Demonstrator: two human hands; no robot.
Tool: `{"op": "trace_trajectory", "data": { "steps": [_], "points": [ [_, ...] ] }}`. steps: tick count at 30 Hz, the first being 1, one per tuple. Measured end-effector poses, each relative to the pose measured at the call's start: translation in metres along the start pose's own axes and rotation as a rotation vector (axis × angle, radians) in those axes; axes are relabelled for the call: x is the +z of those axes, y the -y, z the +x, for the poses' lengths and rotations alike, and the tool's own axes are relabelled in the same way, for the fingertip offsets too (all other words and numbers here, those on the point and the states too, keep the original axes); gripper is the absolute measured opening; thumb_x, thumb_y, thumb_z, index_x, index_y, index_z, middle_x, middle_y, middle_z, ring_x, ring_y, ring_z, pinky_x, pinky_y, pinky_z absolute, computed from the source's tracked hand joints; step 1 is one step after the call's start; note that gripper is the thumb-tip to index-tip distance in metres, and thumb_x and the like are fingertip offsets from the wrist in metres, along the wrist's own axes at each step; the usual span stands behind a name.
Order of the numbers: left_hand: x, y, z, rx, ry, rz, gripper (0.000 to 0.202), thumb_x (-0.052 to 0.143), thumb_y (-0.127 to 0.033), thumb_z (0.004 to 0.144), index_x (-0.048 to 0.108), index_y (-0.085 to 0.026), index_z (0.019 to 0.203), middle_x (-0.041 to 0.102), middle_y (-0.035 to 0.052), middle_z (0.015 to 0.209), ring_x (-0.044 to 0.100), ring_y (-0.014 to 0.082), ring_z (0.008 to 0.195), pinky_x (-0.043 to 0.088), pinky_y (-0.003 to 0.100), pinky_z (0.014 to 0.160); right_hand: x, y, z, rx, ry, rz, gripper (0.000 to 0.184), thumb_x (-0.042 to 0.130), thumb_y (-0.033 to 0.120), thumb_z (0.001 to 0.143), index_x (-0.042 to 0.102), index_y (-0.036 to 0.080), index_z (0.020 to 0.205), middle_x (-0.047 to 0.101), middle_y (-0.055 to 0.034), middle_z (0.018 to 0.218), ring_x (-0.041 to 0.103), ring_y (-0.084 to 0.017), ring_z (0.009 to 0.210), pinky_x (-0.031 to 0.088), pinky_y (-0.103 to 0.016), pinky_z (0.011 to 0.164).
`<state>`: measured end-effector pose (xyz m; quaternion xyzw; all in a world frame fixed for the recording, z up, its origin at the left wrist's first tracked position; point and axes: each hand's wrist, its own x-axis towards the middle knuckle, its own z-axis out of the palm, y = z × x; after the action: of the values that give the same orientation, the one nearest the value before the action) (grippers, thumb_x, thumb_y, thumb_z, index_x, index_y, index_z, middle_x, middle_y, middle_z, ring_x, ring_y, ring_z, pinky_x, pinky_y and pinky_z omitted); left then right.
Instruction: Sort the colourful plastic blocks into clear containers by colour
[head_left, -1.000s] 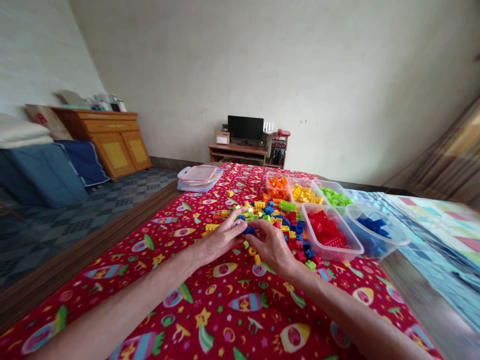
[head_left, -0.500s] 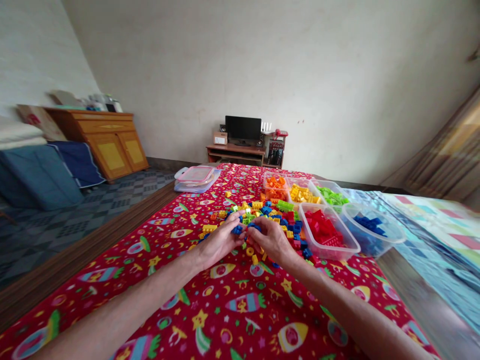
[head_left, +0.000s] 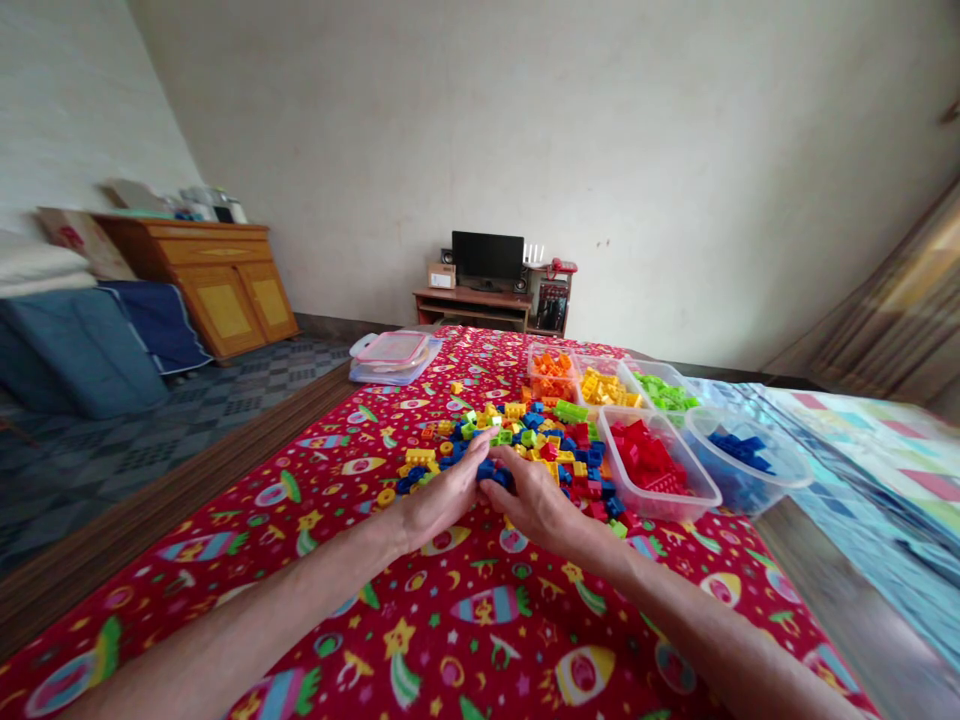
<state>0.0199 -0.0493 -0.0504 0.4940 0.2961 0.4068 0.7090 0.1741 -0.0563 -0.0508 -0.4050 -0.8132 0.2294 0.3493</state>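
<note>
My left hand (head_left: 448,490) is held edge-on over the near side of a pile of toy bricks (head_left: 517,412), its fingers stretched forward and its palm turned inward. Facing it, my right hand (head_left: 534,492) has its fingers curved in. Several blue toy bricks (head_left: 495,474) show in the gap, cupped by both hands. The fingers partly cover them, so how many there are stays hidden. Yellow, green, red, orange and blue pieces lie mixed around the hands on the red patterned cloth (head_left: 487,605).
To the right of the pile stand clear tubs: red bricks in one tub (head_left: 705,497), blue in a round tub (head_left: 787,470), with orange, yellow and green tubs behind. Stacked lids (head_left: 394,350) lie at the far left. A wooden table edge (head_left: 225,440) borders the cloth.
My hands have come together around the blue bricks, the left fingers straightening and the right hand shifting slightly left and down. The small yellow pieces below them are now out of sight.
</note>
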Motion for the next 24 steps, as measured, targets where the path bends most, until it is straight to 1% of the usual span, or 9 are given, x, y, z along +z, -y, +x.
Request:
{"op": "trace_trajectory", "data": {
  "steps": [3, 6, 9, 11, 13, 16, 19, 21, 24],
  "points": [
    [0.001, 0.001, 0.0, 0.022, 0.029, 0.023, 0.047, 0.042, -0.05, 0.093, 0.04, -0.035, 0.137, 0.042, 0.0001, 0.141, 0.038, 0.0199, 0.126, 0.03, 0.033, 0.103, -0.002, -0.002, 0.0, -0.072, -0.007, -0.056, 0.023, 0.049, 0.022, 0.089, 0.055, 0.018, 0.111, 0.068, -0.0059, 0.088, 0.063, -0.016, 0.077, 0.043, -0.024, 0.066],
    [-0.002, 0.001, 0.003, 0.062, 0.004, 0.082, 0.049, 0.044, -0.052, 0.092, 0.04, -0.033, 0.137, 0.049, 0.0035, 0.128, 0.048, 0.0192, 0.11, 0.04, 0.03, 0.089, -0.017, -0.003, 0.004, -0.074, -0.05, -0.137, 0.024, 0.047, 0.024, 0.091, 0.054, 0.016, 0.113, 0.067, -0.0053, 0.081, 0.061, -0.015, 0.07, 0.041, -0.023, 0.062],
    [-0.008, 0.0, 0.006, 0.14, -0.062, 0.203, 0.052, 0.046, -0.052, 0.091, 0.041, -0.028, 0.136, 0.055, 0.0052, 0.11, 0.051, 0.0174, 0.093, 0.042, 0.027, 0.073, -0.051, -0.007, 0.01, -0.063, -0.17, -0.252, 0.027, 0.045, 0.028, 0.092, 0.054, 0.015, 0.113, 0.065, -0.0031, 0.074, 0.057, -0.013, 0.061, 0.037, -0.021, 0.058],
    [-0.013, 0.001, 0.007, 0.181, -0.099, 0.338, 0.051, 0.045, -0.051, 0.091, 0.044, -0.025, 0.134, 0.056, 0.0054, 0.106, 0.051, 0.0177, 0.09, 0.043, 0.027, 0.072, -0.083, -0.013, 0.012, -0.033, -0.279, -0.354, 0.028, 0.044, 0.029, 0.092, 0.055, 0.014, 0.112, 0.065, -0.0025, 0.072, 0.055, -0.013, 0.059, 0.036, -0.021, 0.057],
    [-0.016, 0.002, 0.008, 0.205, -0.114, 0.531, 0.046, 0.044, -0.049, 0.091, 0.048, -0.023, 0.13, 0.056, 0.0053, 0.106, 0.052, 0.0188, 0.092, 0.044, 0.029, 0.077, -0.118, -0.019, 0.011, 0.025, -0.402, -0.461, 0.028, 0.043, 0.028, 0.091, 0.056, 0.014, 0.112, 0.065, -0.0031, 0.072, 0.056, -0.013, 0.06, 0.037, -0.022, 0.059],
    [-0.015, 0.008, 0.009, 0.264, -0.049, 0.778, 0.038, 0.043, -0.043, 0.092, 0.054, -0.021, 0.121, 0.058, 0.0062, 0.107, 0.055, 0.0206, 0.096, 0.046, 0.031, 0.083, -0.166, -0.029, 0.001, 0.197, -0.506, -0.631, 0.031, 0.041, 0.028, 0.091, 0.056, 0.014, 0.115, 0.067, -0.0059, 0.074, 0.06, -0.016, 0.065, 0.04, -0.024, 0.064],
    [-0.008, 0.013, 0.007, 0.368, 0.062, 0.944, 0.031, 0.04, -0.035, 0.093, 0.059, -0.019, 0.111, 0.059, 0.0076, 0.107, 0.057, 0.0204, 0.098, 0.048, 0.031, 0.086, -0.203, -0.044, -0.016, 0.504, -0.529, -0.894, 0.033, 0.042, 0.029, 0.089, 0.061, 0.013, 0.113, 0.069, -0.0131, 0.081, 0.063, -0.022, 0.073, 0.042, -0.028, 0.064],
    [-0.003, 0.015, 0.004, 0.425, 0.122, 1.058, 0.028, 0.038, -0.029, 0.093, 0.062, -0.019, 0.105, 0.061, 0.0074, 0.106, 0.058, 0.0189, 0.097, 0.047, 0.03, 0.088, -0.222, -0.059, -0.03, 0.671, -0.508, -1.007, 0.034, 0.043, 0.029, 0.088, 0.065, 0.012, 0.107, 0.069, -0.0174, 0.087, 0.064, -0.025, 0.079, 0.043, -0.031, 0.065],
    [0.003, 0.018, 0.001, 0.5, 0.173, 1.177, 0.028, 0.037, -0.022, 0.094, 0.064, -0.019, 0.101, 0.062, 0.007, 0.104, 0.059, 0.0172, 0.097, 0.047, 0.027, 0.089, -0.24, -0.08, -0.048, 0.784, -0.4, -1.014, 0.032, 0.046, 0.028, 0.086, 0.07, 0.011, 0.096, 0.07, -0.0172, 0.087, 0.065, -0.025, 0.082, 0.045, -0.032, 0.066]
  ]
}}
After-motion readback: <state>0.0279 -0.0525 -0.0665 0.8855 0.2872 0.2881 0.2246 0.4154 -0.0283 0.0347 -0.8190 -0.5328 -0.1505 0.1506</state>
